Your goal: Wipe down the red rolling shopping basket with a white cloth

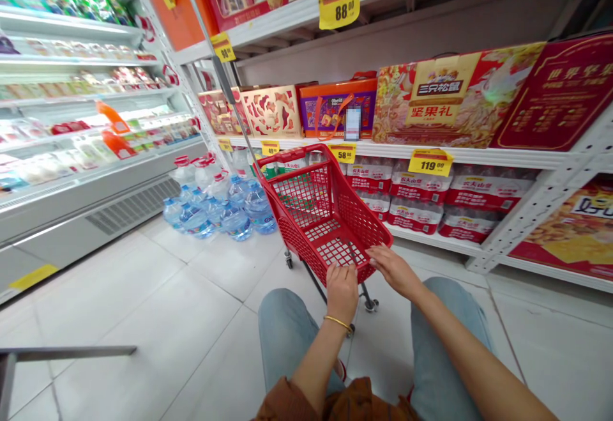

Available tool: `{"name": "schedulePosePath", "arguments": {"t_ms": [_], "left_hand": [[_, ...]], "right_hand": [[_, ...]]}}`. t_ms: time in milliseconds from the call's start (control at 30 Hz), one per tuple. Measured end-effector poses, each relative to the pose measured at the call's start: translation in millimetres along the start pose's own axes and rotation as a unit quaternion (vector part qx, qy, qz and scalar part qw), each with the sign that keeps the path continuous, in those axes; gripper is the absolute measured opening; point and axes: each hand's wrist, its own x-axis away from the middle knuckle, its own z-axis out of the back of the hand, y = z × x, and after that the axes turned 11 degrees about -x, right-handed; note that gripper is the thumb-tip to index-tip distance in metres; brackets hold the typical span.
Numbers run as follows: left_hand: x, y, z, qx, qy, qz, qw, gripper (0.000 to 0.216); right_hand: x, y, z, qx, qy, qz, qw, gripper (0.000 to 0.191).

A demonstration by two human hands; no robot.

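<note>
A small red shopping cart (359,216) stands between my knees, its basket bare inside and its handle on the far side. My left hand (342,290), with a gold bangle at the wrist, has its fingers curled over the cart's near rim. At the near right corner, my right hand (395,271) holds the same rim with its fingers laid over the edge. The undersides of both grips are hidden. Below the basket, dark legs and casters rest on the floor.
Gift boxes (433,98) line the shelf ahead, above packs of bottled water (419,184). Large blue water bottles (234,207) stand on the floor left of the cart. A refrigerated display case (110,184) runs along the left. A metal bar (71,352) juts in at lower left.
</note>
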Motion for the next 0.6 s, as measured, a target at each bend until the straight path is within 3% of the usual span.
{"name": "schedulePosePath", "arguments": {"t_ms": [300, 600], "left_hand": [[6.2, -7.6, -3.2, 0.012, -0.003, -0.01, 1.0, 0.025], [5.4, -12.6, 3.4, 0.023, -0.031, -0.015, 0.999, 0.026]], "right_hand": [[-7.0, -49.4, -23.9, -0.022, -0.033, 0.029, 0.999, 0.035], [-6.2, -35.0, -20.4, 0.004, -0.073, 0.066, 0.995, 0.045]]}}
